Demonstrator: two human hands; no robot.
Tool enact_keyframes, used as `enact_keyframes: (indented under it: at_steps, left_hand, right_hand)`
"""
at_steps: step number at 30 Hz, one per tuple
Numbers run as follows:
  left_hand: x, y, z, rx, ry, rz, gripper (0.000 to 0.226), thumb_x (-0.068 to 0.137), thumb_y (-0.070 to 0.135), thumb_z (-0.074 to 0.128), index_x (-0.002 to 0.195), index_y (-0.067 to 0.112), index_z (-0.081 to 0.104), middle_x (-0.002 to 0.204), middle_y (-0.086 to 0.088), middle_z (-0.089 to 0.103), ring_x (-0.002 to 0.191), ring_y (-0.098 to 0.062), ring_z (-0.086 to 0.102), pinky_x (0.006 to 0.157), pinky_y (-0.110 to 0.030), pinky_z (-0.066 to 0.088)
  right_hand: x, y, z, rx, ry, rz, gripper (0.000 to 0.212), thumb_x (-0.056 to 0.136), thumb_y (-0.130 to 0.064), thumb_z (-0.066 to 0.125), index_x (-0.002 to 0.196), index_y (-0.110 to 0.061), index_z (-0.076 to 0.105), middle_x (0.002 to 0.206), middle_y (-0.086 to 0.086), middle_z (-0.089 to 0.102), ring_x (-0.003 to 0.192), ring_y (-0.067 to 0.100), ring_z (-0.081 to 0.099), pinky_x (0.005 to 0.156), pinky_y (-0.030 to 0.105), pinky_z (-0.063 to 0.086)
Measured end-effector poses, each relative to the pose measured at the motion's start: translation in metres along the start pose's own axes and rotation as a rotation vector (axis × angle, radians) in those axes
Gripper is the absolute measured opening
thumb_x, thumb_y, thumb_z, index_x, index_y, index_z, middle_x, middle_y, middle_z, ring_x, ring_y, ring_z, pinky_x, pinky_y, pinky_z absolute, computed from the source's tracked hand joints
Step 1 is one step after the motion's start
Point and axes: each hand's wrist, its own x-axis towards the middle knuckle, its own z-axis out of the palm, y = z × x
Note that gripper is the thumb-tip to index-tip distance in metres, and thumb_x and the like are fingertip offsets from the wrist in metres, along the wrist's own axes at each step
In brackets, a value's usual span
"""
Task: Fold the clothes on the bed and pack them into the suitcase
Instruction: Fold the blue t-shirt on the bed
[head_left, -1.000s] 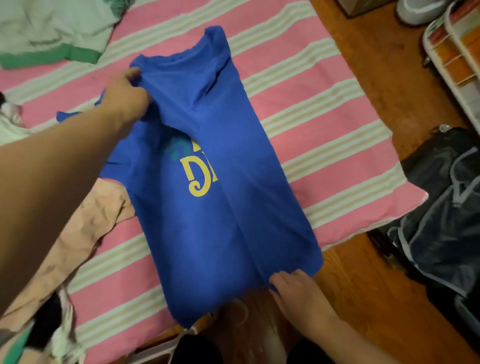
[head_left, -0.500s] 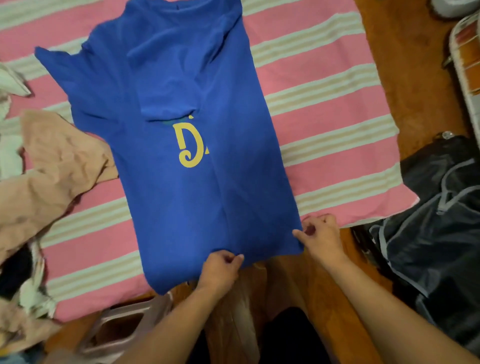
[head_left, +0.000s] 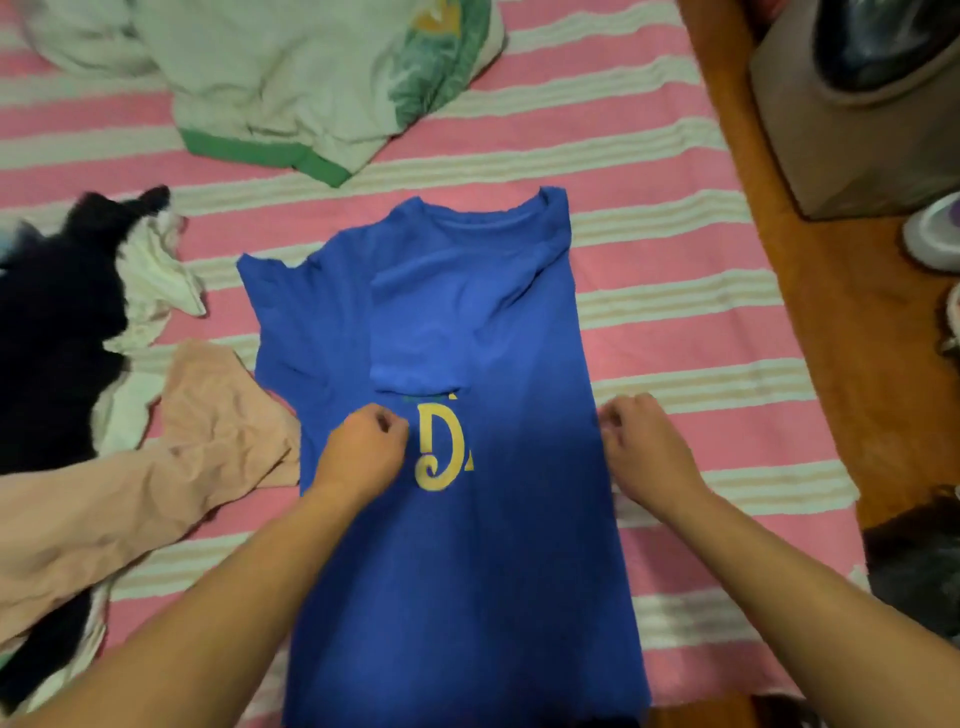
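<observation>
Lying flat on the bed, blue shirt, left hand fingers curled on it, right hand pinching its edge

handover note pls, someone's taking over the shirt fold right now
Left hand: pinching the blue T-shirt beside its yellow print.
Right hand: fingers curled at the shirt's right edge; grip unclear.
Shirt lies flat on the striped bed, right side and sleeve folded in, left sleeve still out.
Left: finish the fold, pack it; peach garment, white-green top and black-white pile unfolded. Suitcase not identifiable in view.
</observation>
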Motion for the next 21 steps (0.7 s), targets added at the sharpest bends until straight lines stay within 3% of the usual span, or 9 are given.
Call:
enact_keyframes:
  at_steps: [3, 5, 8, 10, 12, 16, 19, 21]
  left_hand:
    - [0.083, 0.032, -0.032, 0.091, 0.229, 0.177, 0.031, 0.099, 0.029, 0.056, 0.124, 0.011, 0.061, 0.123, -0.011, 0.062, 0.113, -0.035, 0.059, 0.090, -0.042, 0.047]
    - [0.133, 0.049, -0.037, 0.219, 0.300, 0.305, 0.042, 0.099, 0.033, 0.057, 0.134, 0.011, 0.054, 0.132, -0.017, 0.054, 0.119, -0.040, 0.052, 0.097, -0.048, 0.045]
    - [0.187, 0.063, -0.028, 0.382, 0.295, 0.374, 0.049, 0.099, 0.045, 0.055, 0.137, 0.015, 0.050, 0.133, -0.017, 0.052, 0.121, -0.041, 0.047, 0.100, -0.052, 0.042]
    - [0.203, 0.064, -0.025, 0.386, 0.265, 0.364, 0.038, 0.098, 0.046, 0.058, 0.124, 0.019, 0.054, 0.122, -0.011, 0.060, 0.116, -0.038, 0.053, 0.093, -0.048, 0.042]
    - [0.198, 0.055, -0.032, 0.171, 0.271, 0.348, 0.020, 0.098, 0.037, 0.061, 0.101, 0.019, 0.055, 0.102, -0.004, 0.067, 0.099, -0.035, 0.060, 0.082, -0.042, 0.043]
    - [0.156, 0.027, -0.055, -0.231, 0.436, 0.255, 0.022, 0.095, 0.023, 0.061, 0.083, 0.008, 0.051, 0.074, -0.002, 0.056, 0.069, -0.019, 0.049, 0.063, -0.030, 0.038]
    - [0.151, 0.014, -0.056, -0.420, 0.242, 0.137, 0.026, 0.095, 0.030, 0.065, 0.083, 0.012, 0.051, 0.077, 0.001, 0.052, 0.068, -0.016, 0.046, 0.063, -0.033, 0.037]
    - [0.164, 0.016, -0.056, -0.523, 0.117, 0.066, 0.026, 0.094, 0.037, 0.067, 0.086, 0.016, 0.054, 0.082, 0.001, 0.057, 0.075, -0.016, 0.051, 0.070, -0.034, 0.041]
  right_hand:
    - [0.098, -0.033, -0.020, -0.103, 0.042, -0.172, 0.033, 0.091, -0.004, 0.053, 0.121, -0.016, 0.058, 0.116, 0.006, 0.048, 0.091, 0.031, 0.054, 0.071, 0.039, 0.043]
    - [0.152, -0.051, -0.027, -0.187, 0.071, -0.273, 0.047, 0.084, -0.002, 0.052, 0.130, -0.016, 0.052, 0.120, 0.009, 0.045, 0.098, 0.034, 0.053, 0.076, 0.042, 0.048]
    - [0.213, -0.065, -0.023, -0.356, 0.079, -0.325, 0.065, 0.082, -0.007, 0.055, 0.144, -0.020, 0.043, 0.141, 0.012, 0.036, 0.120, 0.037, 0.043, 0.096, 0.048, 0.047]
    - [0.242, -0.068, -0.020, -0.498, 0.075, -0.333, 0.065, 0.083, -0.011, 0.059, 0.145, -0.023, 0.045, 0.149, 0.015, 0.031, 0.126, 0.041, 0.037, 0.102, 0.048, 0.043]
    - [0.263, -0.072, -0.021, -0.598, 0.110, -0.358, 0.057, 0.082, -0.015, 0.062, 0.138, -0.022, 0.055, 0.149, 0.016, 0.034, 0.127, 0.042, 0.037, 0.100, 0.048, 0.043]
    - [0.290, -0.077, -0.028, -0.541, 0.180, -0.303, 0.039, 0.089, -0.025, 0.059, 0.125, -0.015, 0.064, 0.144, 0.015, 0.042, 0.126, 0.040, 0.037, 0.100, 0.046, 0.041]
    - [0.304, -0.084, -0.027, -0.517, 0.158, -0.157, 0.041, 0.094, -0.033, 0.055, 0.129, -0.012, 0.057, 0.142, 0.016, 0.041, 0.127, 0.039, 0.036, 0.103, 0.047, 0.039]
    - [0.298, -0.091, -0.019, -0.476, 0.304, -0.128, 0.041, 0.092, -0.025, 0.058, 0.128, -0.006, 0.053, 0.141, 0.022, 0.042, 0.122, 0.042, 0.040, 0.100, 0.049, 0.040]
